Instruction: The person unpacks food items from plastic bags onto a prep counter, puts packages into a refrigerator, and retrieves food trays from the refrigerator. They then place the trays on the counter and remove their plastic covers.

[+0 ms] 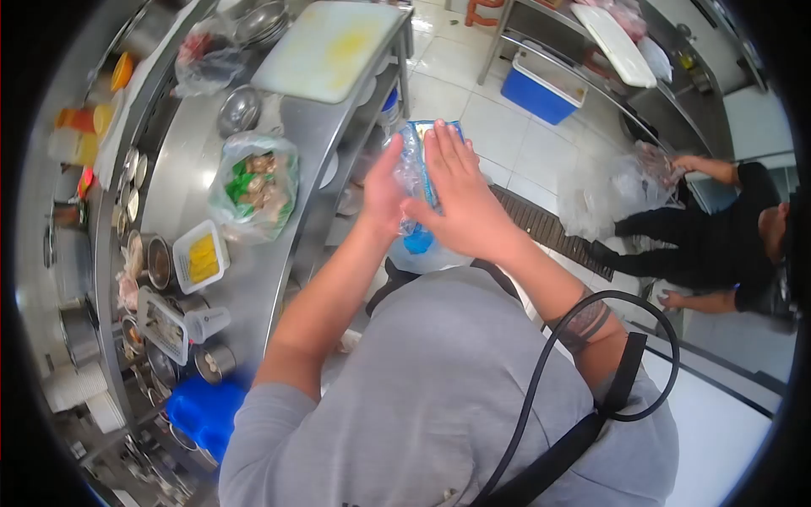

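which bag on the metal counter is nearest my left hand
The bag with green inside, nearest your left hand; the bag with red inside lies farther off, near the cutting board.

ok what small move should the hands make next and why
I'd probably curl the fingers of the right hand around the clear and blue plastic package: they lie extended against it, and the left hand is blurred, its hold unclear, so a closer grip might steady it.

The packet [412,171] is right of the counter [183,169].
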A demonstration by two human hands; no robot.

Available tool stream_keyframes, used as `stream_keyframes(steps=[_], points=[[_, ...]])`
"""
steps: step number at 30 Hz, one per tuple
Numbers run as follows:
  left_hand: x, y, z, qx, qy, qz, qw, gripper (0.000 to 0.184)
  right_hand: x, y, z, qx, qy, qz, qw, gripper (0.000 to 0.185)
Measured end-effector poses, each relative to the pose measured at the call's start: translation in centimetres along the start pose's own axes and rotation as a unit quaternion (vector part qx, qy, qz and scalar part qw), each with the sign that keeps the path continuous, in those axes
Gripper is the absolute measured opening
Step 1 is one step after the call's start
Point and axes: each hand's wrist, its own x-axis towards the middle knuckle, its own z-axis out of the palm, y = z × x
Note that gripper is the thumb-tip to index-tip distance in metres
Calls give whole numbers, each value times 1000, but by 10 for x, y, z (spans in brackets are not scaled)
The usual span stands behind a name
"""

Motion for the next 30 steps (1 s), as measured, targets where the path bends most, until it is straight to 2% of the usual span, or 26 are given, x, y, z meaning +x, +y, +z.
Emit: stream_keyframes(steps=[2, 4, 5, 6, 7, 8, 9, 11, 15, 17, 19, 20, 21, 22, 23, 25, 27, 29, 30], points=[[17, -17, 4, -21, 0, -9, 1000, 63, -16, 24, -27, 44, -4, 13, 999, 92], [29, -32, 21, -17, -112, -61, 992, 64, -35, 46, -61, 181, 126, 126, 967, 86], [38, -42, 18, -17, -109, -66, 992, 64, -44, 62, -64, 182, 127, 131, 966, 86], [50, -52, 16, -46, -93, -81, 991, 63, -51, 81, -63, 442, 88, 224, 864, 81], [73, -75, 21, -72, -76, -108, 989, 63, -70, 108, -73, 664, 57, 298, 683, 77], [85, -88, 23, -54, -60, -143, 986, 61, -83, 123, -79, 756, 31, 291, 585, 71], [95, -99, 31, -54, -57, -155, 985, 61, -96, 137, -82, 758, 42, 295, 580, 71], [113, -115, 40, 42, 13, -195, 980, 58, -118, 169, -78, 801, 55, 285, 523, 55], [141, -139, 65, 104, 42, -209, 972, 58, -154, 210, -89, 807, 73, 289, 509, 53], [152, -153, 74, 151, 33, -213, 965, 59, -168, 222, -99, 791, 96, 298, 525, 53], [164, -163, 85, 258, 36, -237, 936, 63, -178, 229, -112, 771, 125, 315, 539, 52], [168, -168, 87, 261, 28, -242, 934, 63, -182, 230, -117, 751, 147, 334, 551, 52], [172, -174, 85, 335, 30, -247, 909, 67, -187, 233, -121, 749, 157, 333, 551, 52], [176, -181, 83, 407, 30, -250, 878, 73, -192, 237, -124, 718, 173, 348, 577, 51], [181, -189, 81, 409, 21, -257, 875, 73, -197, 241, -126, 686, 188, 364, 602, 50], [191, -206, 77, 549, 7, -243, 800, 88, -201, 248, -123, 656, 226, 362, 622, 50], [204, -224, 78, 552, -18, -226, 802, 85, -202, 257, -122, 622, 264, 365, 641, 49], [217, -237, 80, 631, 31, -242, 736, 66, -204, 264, -122, 556, 273, 400, 676, 47], [226, -245, 65, 644, 44, -229, 728, 59, -204, 268, -122, 504, 280, 430, 694, 49]])
